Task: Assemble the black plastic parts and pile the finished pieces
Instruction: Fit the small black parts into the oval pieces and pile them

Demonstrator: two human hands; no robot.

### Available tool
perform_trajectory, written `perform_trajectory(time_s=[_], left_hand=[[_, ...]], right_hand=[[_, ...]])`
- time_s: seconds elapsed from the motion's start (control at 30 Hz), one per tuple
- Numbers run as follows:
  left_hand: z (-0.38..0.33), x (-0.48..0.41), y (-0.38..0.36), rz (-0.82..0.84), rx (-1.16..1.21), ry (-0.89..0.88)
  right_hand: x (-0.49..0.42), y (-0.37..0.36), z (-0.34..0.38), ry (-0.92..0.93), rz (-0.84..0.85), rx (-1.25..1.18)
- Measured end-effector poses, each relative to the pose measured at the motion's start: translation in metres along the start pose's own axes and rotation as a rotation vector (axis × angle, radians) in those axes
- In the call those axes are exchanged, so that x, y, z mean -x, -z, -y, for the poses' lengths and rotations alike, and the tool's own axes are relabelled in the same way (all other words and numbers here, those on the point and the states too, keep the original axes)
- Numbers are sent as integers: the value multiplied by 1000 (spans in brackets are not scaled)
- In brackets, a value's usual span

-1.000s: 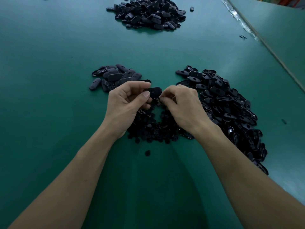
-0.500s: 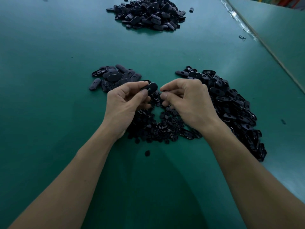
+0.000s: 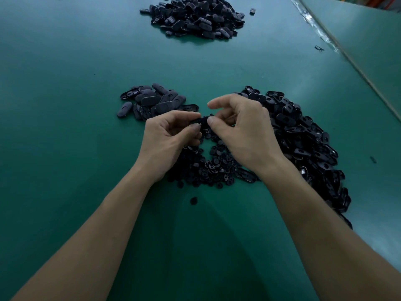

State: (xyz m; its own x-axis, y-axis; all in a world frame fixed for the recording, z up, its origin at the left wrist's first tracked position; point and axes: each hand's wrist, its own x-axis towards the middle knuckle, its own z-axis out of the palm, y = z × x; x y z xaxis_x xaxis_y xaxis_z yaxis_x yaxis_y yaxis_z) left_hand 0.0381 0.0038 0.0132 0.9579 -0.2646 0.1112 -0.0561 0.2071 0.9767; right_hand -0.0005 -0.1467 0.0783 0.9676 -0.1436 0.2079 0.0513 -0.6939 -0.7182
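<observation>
My left hand (image 3: 169, 140) and my right hand (image 3: 243, 129) meet at the table's middle, both pinching one black oval plastic part (image 3: 202, 120) between thumbs and fingers. The part is mostly hidden by my fingertips. My right index finger sticks out straight above it. Under my hands lies a heap of small black pieces (image 3: 208, 166). To the left is a small pile of oval parts (image 3: 152, 102). A long heap of oval shells (image 3: 303, 137) runs along the right. A big pile of black parts (image 3: 195, 16) sits at the far end.
The green table top (image 3: 65, 105) spreads all around. One small black piece (image 3: 193, 200) lies alone between my forearms. Stray bits lie at the right (image 3: 373, 159) and near the table seam (image 3: 319, 48), where a second green surface (image 3: 368, 40) begins.
Both hands have shifted slightly toward me with the part. The part has turned edge-on between my fingertips, and my right index finger has lifted off and straightened.
</observation>
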Motion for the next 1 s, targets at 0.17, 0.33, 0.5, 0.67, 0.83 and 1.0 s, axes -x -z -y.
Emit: perform_trajectory(time_s=[0.17,0.33,0.5,0.67,0.83,1.0], left_hand=[[0,0,0,2,-5,7],[-1,1,0,19,-53,-17],[-1,2,0,26,-67,-21],[0,2,-1,37,-97,-31],[0,2,0,45,-106,-45],[1,1,1,52,-91,-46]], right_hand=[[1,0,0,-14,1,25],[3,-2,3,-10,46,73],[4,-6,4,-43,44,79],[4,-8,5,-59,59,100],[4,-7,6,-91,87,84],[4,-9,7,-89,78,107]])
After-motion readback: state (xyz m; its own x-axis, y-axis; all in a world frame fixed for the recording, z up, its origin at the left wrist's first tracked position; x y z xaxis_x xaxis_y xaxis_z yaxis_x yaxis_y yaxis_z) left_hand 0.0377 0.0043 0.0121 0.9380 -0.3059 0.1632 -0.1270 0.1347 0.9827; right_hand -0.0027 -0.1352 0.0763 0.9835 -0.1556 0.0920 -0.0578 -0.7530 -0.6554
